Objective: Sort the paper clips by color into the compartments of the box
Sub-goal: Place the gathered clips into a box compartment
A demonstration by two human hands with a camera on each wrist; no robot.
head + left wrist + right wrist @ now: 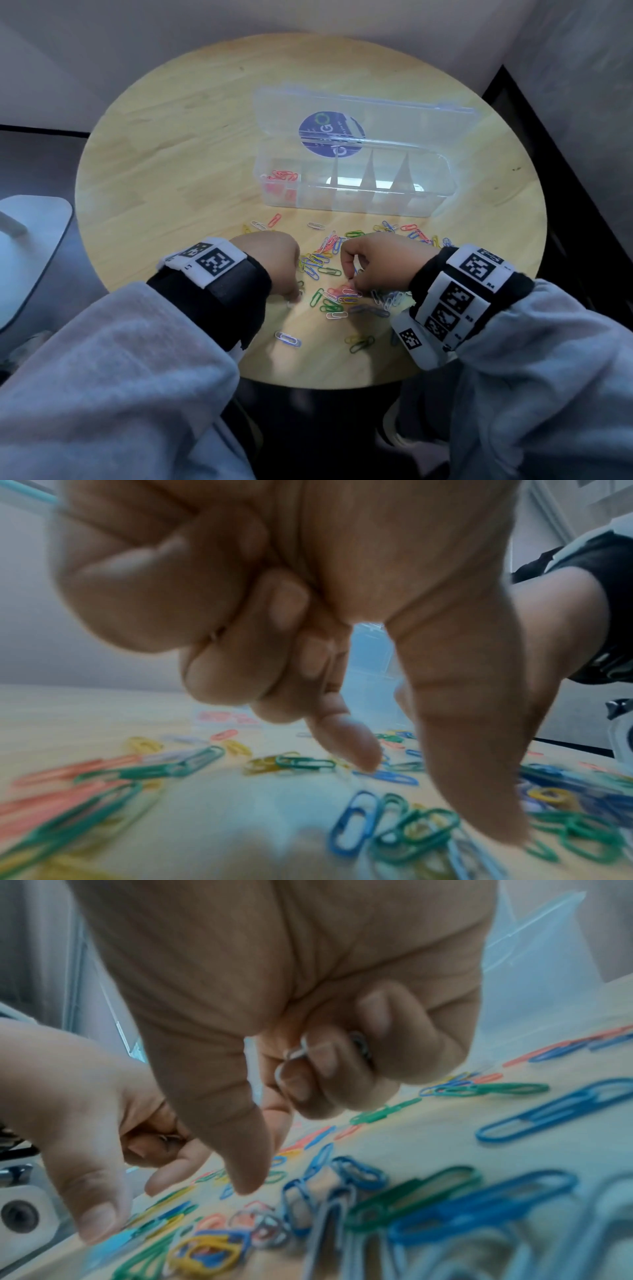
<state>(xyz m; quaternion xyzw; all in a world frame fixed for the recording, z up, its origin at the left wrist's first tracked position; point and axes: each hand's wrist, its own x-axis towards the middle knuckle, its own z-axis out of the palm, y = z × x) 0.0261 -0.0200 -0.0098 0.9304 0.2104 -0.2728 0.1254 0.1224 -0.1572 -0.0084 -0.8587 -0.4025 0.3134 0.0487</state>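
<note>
Right hand (342,1053) clamps white clips (294,1053); left hand's (274,631) hold unclear; clips interlocking at 6 o'clock risk mixed colours entering the compartment box (442,192).

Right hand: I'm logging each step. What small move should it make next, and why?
Probably close thumb and forefinger on another white clip in the pile. The right hand already grips white clips in its curled fingers, and only red clips lie in the box.

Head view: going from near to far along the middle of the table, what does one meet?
White paper clip → mixed clip pile → box with red clips → open lid.
</note>
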